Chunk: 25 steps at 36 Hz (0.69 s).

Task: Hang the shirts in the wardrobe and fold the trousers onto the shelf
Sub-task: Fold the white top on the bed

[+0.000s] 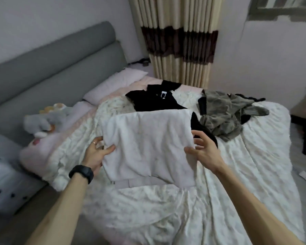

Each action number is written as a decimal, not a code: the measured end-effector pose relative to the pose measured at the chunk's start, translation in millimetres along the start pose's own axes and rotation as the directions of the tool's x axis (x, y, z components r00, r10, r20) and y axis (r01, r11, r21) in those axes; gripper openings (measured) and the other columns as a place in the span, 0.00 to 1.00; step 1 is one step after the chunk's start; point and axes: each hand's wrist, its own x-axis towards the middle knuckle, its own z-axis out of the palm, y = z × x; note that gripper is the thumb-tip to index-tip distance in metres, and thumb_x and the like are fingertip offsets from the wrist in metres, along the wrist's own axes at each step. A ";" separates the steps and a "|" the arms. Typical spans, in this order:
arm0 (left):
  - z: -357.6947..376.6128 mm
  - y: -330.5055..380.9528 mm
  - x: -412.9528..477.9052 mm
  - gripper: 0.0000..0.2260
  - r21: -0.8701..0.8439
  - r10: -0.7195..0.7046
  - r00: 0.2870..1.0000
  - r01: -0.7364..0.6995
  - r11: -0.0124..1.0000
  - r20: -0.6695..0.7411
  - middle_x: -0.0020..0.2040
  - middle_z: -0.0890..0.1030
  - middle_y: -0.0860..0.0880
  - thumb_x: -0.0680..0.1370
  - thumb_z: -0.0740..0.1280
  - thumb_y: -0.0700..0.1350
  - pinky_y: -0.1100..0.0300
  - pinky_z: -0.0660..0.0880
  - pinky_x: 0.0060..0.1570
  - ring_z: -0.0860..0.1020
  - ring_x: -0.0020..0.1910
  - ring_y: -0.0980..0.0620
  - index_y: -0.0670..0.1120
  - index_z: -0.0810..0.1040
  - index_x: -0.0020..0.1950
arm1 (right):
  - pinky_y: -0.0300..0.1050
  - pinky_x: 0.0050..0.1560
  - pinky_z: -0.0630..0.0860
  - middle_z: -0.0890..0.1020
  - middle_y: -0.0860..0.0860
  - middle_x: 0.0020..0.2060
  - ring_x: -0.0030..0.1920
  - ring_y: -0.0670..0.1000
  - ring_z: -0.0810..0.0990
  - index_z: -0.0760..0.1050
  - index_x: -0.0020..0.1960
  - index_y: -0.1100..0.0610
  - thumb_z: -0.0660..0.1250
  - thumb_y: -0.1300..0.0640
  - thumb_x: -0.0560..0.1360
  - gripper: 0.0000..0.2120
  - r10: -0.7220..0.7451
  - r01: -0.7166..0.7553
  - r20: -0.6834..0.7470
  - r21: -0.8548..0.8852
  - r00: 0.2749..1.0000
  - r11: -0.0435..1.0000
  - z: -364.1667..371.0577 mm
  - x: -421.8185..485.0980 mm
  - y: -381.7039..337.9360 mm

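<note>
Bed (240,177), quilted; centre: folded white trousers (148,144); left hand (97,153) pinches their left edge; right hand (204,151), fingers loosely apart, touches right edge.

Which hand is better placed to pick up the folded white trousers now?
Left, probably: the left hand grips the white trousers at their edge, while the right hand is spread open beside the other edge.

- Both bare forearms reach forward, the hands set apart at the same height.
- The left hand (97,153) grips the left edge of the white trousers (148,142), thumb on top and fingers beneath.
- The right hand (202,150) is at the right edge, fingers spread and loosely curled, thumb touching the cloth.
</note>
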 end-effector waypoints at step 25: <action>-164.8 -65.6 -478.5 0.17 -0.078 0.067 0.418 -0.320 0.944 -0.906 0.55 0.84 0.47 0.72 0.75 0.35 0.57 0.81 0.45 0.84 0.50 0.51 0.46 0.75 0.57 | 0.50 0.42 0.83 0.86 0.50 0.47 0.46 0.50 0.86 0.75 0.61 0.45 0.74 0.69 0.73 0.24 -0.360 0.335 0.826 0.223 0.434 0.915 250.2 -157.6 -115.6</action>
